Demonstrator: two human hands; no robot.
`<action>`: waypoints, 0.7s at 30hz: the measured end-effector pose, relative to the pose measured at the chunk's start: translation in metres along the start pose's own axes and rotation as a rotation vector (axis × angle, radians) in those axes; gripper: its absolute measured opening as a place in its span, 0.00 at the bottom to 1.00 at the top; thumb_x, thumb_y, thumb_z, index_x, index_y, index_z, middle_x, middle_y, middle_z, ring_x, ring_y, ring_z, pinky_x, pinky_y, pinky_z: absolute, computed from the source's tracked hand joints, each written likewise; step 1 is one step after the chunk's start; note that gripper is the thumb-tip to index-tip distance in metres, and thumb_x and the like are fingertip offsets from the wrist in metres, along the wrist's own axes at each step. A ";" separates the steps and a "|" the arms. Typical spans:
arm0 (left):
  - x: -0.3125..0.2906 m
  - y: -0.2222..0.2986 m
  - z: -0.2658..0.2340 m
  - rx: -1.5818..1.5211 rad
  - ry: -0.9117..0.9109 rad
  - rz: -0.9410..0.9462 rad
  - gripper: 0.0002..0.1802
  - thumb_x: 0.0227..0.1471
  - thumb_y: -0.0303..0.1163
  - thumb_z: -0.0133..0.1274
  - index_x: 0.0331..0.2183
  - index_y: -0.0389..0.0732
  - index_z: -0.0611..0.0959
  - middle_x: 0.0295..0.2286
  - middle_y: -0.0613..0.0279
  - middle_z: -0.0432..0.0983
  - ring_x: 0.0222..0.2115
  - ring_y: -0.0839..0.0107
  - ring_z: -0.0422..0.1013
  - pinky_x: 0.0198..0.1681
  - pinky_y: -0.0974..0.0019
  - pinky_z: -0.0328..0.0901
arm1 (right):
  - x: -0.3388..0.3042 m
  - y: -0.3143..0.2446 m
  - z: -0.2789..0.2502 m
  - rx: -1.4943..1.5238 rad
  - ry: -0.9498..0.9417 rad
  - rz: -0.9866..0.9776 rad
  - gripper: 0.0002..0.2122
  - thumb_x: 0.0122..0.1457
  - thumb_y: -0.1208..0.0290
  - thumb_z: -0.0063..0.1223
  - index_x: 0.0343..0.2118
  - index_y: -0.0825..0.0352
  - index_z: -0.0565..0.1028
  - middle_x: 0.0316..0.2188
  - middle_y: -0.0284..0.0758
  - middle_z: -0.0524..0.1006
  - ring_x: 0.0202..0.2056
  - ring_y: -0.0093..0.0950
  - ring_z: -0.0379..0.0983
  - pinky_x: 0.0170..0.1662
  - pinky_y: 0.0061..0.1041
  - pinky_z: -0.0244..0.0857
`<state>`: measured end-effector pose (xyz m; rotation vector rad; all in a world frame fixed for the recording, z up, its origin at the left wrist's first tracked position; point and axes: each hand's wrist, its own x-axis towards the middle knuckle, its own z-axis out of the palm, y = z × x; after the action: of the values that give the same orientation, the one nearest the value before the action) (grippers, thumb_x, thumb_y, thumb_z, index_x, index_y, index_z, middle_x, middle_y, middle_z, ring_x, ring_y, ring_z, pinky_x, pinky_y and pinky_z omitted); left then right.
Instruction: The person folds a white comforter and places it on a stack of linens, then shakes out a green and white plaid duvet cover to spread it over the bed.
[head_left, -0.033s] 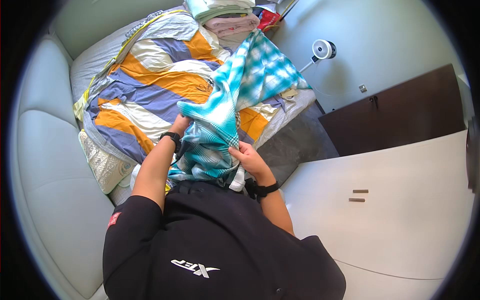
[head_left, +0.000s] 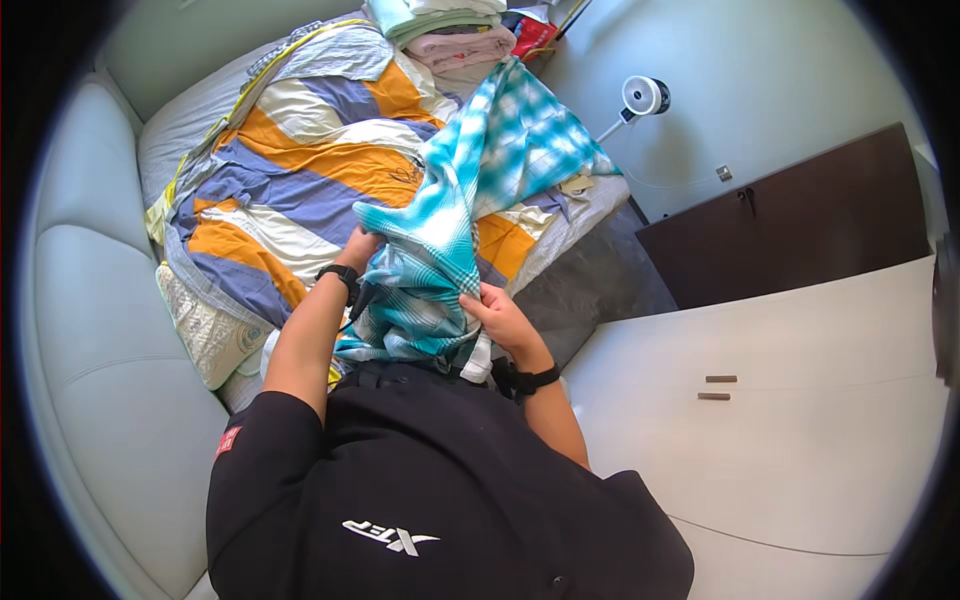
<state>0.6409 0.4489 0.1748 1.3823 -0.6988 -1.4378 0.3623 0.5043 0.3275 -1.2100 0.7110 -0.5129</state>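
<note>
A large teal and white plaid cloth is gathered in front of me, its far part spread in a point over the bed's right side. My left hand is closed on its left edge, the fingertips partly hidden by the folds. On the other side my right hand pinches the right edge between thumb and fingers. Between my hands the cloth hangs in loose, bunched folds down to my waist. Under and beyond it lies a rumpled orange, white and blue-grey striped cover on the bed.
Folded bedding is stacked at the bed's far end. A quilted pillow lies near the padded grey headboard on the left. To the right are a white fan, a dark brown door and a white cabinet.
</note>
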 end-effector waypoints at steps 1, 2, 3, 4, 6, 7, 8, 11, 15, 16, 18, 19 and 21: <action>-0.001 -0.002 -0.002 0.001 -0.030 0.048 0.20 0.47 0.40 0.52 0.43 0.46 0.75 0.41 0.67 0.72 0.42 0.72 0.66 0.40 0.63 0.60 | -0.005 0.002 -0.003 0.015 0.025 0.029 0.10 0.60 0.71 0.46 0.42 0.70 0.70 0.38 0.25 0.73 0.36 0.13 0.65 0.41 0.16 0.59; -0.002 0.005 -0.003 0.060 -0.048 0.061 0.15 0.45 0.33 0.53 0.39 0.42 0.78 0.35 0.65 0.74 0.36 0.72 0.67 0.40 0.67 0.61 | -0.008 0.005 -0.006 0.029 0.045 0.038 0.09 0.60 0.71 0.47 0.40 0.70 0.72 0.35 0.24 0.73 0.34 0.12 0.65 0.38 0.15 0.59; 0.003 0.002 -0.005 0.107 -0.029 0.101 0.13 0.46 0.31 0.51 0.36 0.38 0.79 0.31 0.65 0.75 0.31 0.73 0.68 0.38 0.70 0.62 | -0.012 0.006 -0.009 0.026 0.042 0.045 0.09 0.60 0.71 0.47 0.40 0.70 0.72 0.35 0.24 0.73 0.34 0.12 0.65 0.38 0.15 0.59; 0.003 0.004 -0.006 0.196 -0.040 0.193 0.13 0.47 0.31 0.50 0.36 0.38 0.79 0.31 0.65 0.75 0.31 0.74 0.68 0.37 0.69 0.63 | -0.017 0.007 -0.012 -0.001 0.096 0.081 0.09 0.60 0.70 0.48 0.38 0.69 0.73 0.33 0.24 0.73 0.32 0.12 0.64 0.37 0.15 0.59; 0.003 0.016 -0.009 0.373 0.004 0.262 0.12 0.47 0.31 0.49 0.34 0.35 0.79 0.29 0.65 0.75 0.29 0.75 0.68 0.35 0.68 0.64 | -0.025 0.004 -0.016 -0.109 0.205 0.161 0.08 0.59 0.69 0.49 0.34 0.69 0.74 0.29 0.22 0.73 0.29 0.12 0.64 0.33 0.16 0.60; -0.027 0.057 0.007 0.381 -0.007 0.331 0.14 0.44 0.31 0.50 0.34 0.33 0.77 0.28 0.57 0.76 0.30 0.70 0.71 0.35 0.66 0.64 | -0.030 0.007 -0.021 -0.098 0.218 0.164 0.08 0.59 0.69 0.49 0.34 0.69 0.74 0.29 0.22 0.73 0.29 0.12 0.64 0.33 0.16 0.60; -0.031 0.067 0.004 0.421 0.010 0.411 0.15 0.44 0.32 0.50 0.34 0.33 0.77 0.28 0.55 0.76 0.29 0.67 0.71 0.35 0.65 0.64 | -0.030 0.009 -0.025 -0.451 0.316 0.227 0.13 0.55 0.62 0.52 0.28 0.70 0.75 0.23 0.29 0.73 0.24 0.18 0.67 0.29 0.21 0.60; -0.058 0.116 0.002 0.495 0.035 0.519 0.16 0.44 0.34 0.51 0.34 0.32 0.76 0.27 0.49 0.75 0.28 0.60 0.71 0.33 0.63 0.64 | -0.023 -0.004 -0.019 -1.014 0.349 0.324 0.23 0.49 0.49 0.54 0.22 0.72 0.75 0.17 0.43 0.74 0.21 0.38 0.72 0.27 0.34 0.63; -0.105 0.172 0.017 0.581 -0.050 0.641 0.17 0.43 0.36 0.55 0.32 0.31 0.77 0.26 0.49 0.75 0.27 0.62 0.71 0.32 0.64 0.64 | -0.004 -0.040 0.007 -1.190 0.270 0.294 0.27 0.50 0.43 0.48 0.21 0.70 0.77 0.18 0.47 0.75 0.25 0.43 0.73 0.30 0.36 0.66; -0.118 0.180 0.020 0.601 -0.048 0.679 0.15 0.46 0.36 0.56 0.31 0.32 0.77 0.21 0.65 0.71 0.23 0.78 0.65 0.27 0.72 0.62 | 0.001 -0.053 0.016 -1.202 0.194 0.351 0.28 0.50 0.42 0.48 0.19 0.70 0.78 0.16 0.46 0.74 0.23 0.41 0.73 0.30 0.35 0.66; -0.129 0.182 0.028 0.564 -0.108 0.642 0.15 0.46 0.35 0.56 0.31 0.33 0.77 0.21 0.65 0.72 0.24 0.79 0.65 0.28 0.72 0.62 | 0.010 -0.066 0.025 -1.202 0.113 0.412 0.28 0.50 0.42 0.48 0.18 0.70 0.78 0.15 0.45 0.74 0.22 0.39 0.73 0.29 0.34 0.66; -0.132 0.182 0.033 0.522 -0.170 0.611 0.15 0.45 0.35 0.57 0.32 0.33 0.77 0.22 0.65 0.72 0.24 0.79 0.66 0.29 0.72 0.63 | 0.015 -0.069 0.026 -1.045 0.009 0.417 0.26 0.49 0.44 0.51 0.20 0.70 0.78 0.16 0.41 0.75 0.21 0.34 0.73 0.28 0.32 0.65; -0.139 0.165 0.044 0.541 -0.260 0.680 0.19 0.44 0.33 0.58 0.38 0.33 0.75 0.25 0.64 0.73 0.26 0.78 0.67 0.31 0.71 0.64 | 0.022 -0.066 0.035 -0.883 -0.104 0.396 0.24 0.49 0.46 0.54 0.22 0.70 0.78 0.17 0.38 0.76 0.21 0.28 0.72 0.27 0.29 0.65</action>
<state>0.6226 0.5083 0.3865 1.1652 -1.6369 -0.9079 0.4035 0.4930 0.3927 -1.8279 1.1072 0.2399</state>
